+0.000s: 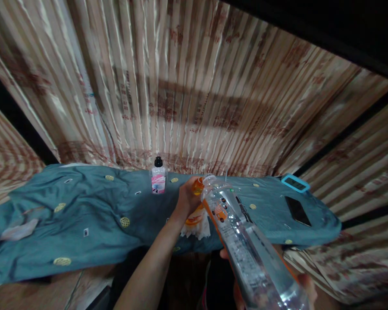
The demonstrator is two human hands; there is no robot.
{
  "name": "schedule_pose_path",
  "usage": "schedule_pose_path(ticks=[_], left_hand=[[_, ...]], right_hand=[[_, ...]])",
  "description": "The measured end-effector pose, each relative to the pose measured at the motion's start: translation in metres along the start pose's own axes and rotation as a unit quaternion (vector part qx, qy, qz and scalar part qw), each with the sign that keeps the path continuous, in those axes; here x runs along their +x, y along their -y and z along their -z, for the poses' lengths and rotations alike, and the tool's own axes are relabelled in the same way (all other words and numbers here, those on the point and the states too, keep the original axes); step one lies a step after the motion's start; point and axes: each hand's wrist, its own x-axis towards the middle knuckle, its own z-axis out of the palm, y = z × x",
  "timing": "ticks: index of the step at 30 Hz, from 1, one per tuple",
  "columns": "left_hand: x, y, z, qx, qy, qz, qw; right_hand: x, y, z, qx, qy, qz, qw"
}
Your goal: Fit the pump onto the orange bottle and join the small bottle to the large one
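Observation:
My left hand (187,196) is wrapped round the upper part of an orange see-through bottle (194,219), which stands on the cloth at the front edge. White tissue (203,230) lies crumpled against that bottle's base. With my right hand (306,287) I grip a large clear plastic bottle (248,241) with an orange-edged label. It is tilted, its mouth towards the orange bottle's top; whether the two touch, or any liquid passes, I cannot tell. Left of my left hand stands a small clear bottle (158,177) with a black cap and pink-white label.
A teal patterned cloth (100,206) covers the long surface. On its right lie a black phone (298,211) and a blue-framed device (295,183). White tissue (19,230) rests at far left. A striped curtain (168,86) hangs behind, with dark bars (352,133) at the sides.

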Motion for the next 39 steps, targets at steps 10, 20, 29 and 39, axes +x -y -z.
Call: schedule_pose_path(ticks=[10,20,29,39], left_hand=[[0.003,-0.004,0.001,-0.005,0.007,-0.015,1.000],[0.004,-0.003,0.001,0.003,0.000,-0.020,1.000],[0.005,-0.002,0.002,0.026,0.005,-0.028,0.999],[0.003,-0.002,0.001,0.018,0.010,-0.027,0.999]], right_hand=[[-0.003,0.002,0.004,0.025,0.050,-0.017,0.998],[-0.002,0.002,0.010,0.037,0.056,-0.020,0.998],[0.004,-0.007,0.010,0.073,0.107,-0.014,0.991],[0.000,0.000,-0.008,0.045,0.085,0.001,0.995]])
